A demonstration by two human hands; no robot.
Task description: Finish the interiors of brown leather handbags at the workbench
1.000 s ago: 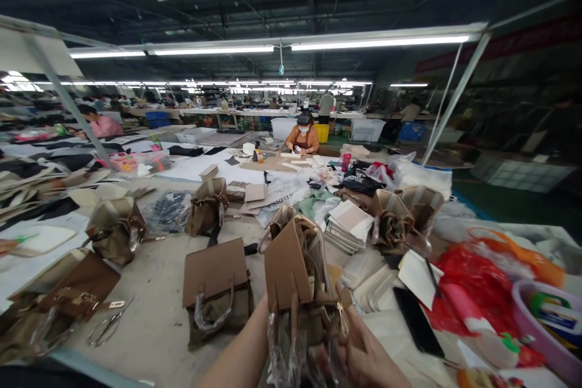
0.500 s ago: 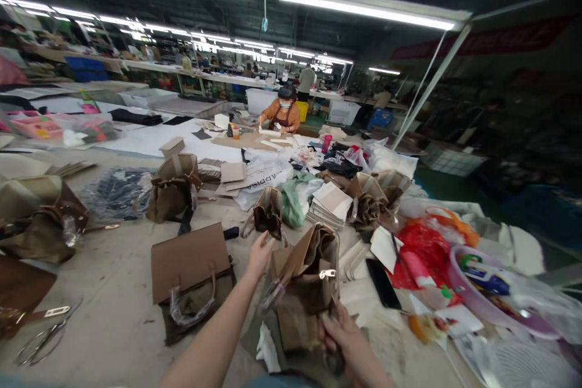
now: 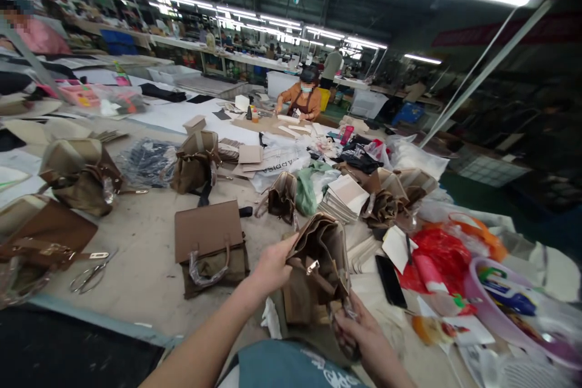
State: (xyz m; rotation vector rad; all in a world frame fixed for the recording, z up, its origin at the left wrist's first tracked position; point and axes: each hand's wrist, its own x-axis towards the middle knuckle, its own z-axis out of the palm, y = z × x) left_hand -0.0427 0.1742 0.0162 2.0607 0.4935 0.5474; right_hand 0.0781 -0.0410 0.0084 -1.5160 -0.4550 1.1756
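Note:
In front of me is a brown handbag [image 3: 297,300] with its mouth gaping, its lining and a metal zip pull showing. My left hand [image 3: 275,264] is closed on the left edge of the bag's opening. Lower on the right, my right hand [image 3: 359,327] grips the bag's side near a plastic-wrapped handle; its fingertips are partly hidden. Left of the bag lies a flat brown handbag [image 3: 209,230] with wrapped handles. A smaller open brown bag [image 3: 282,197] stands just beyond. White crumpled tissue [image 3: 271,318] sits under my left forearm.
Scissors [image 3: 93,273] lie at the left among more brown bags [image 3: 82,176]. To the right are a black phone [image 3: 391,282], stacked card pieces [image 3: 343,197], a red plastic bag [image 3: 443,251] and a pink basin [image 3: 477,291]. A co-worker [image 3: 302,97] sits across the table.
My left hand has come back from beside the smaller bag and taken hold of the handbag's rim. My right hand keeps its grip. The view has turned left.

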